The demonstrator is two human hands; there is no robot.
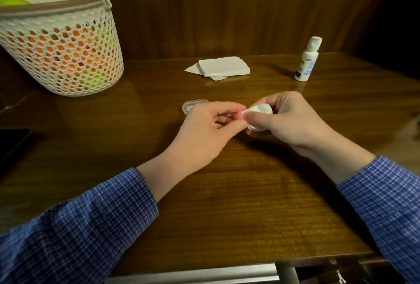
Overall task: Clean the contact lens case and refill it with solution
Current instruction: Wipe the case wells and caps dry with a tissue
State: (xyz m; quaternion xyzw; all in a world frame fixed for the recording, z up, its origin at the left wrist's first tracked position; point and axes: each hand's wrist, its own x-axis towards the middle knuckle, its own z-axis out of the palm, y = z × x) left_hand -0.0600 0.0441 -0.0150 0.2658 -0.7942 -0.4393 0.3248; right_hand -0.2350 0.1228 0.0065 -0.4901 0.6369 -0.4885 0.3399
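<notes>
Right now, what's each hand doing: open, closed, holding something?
Left hand: closed, pinching a small pink piece between thumb and fingers.
Right hand: closed, gripping a wad of white tissue pressed against that pink piece.

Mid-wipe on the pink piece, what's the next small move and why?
Probably turn the pink piece a little in the left hand so the tissue held by the right hand reaches an unwiped side; the bottle stands capped.
</notes>
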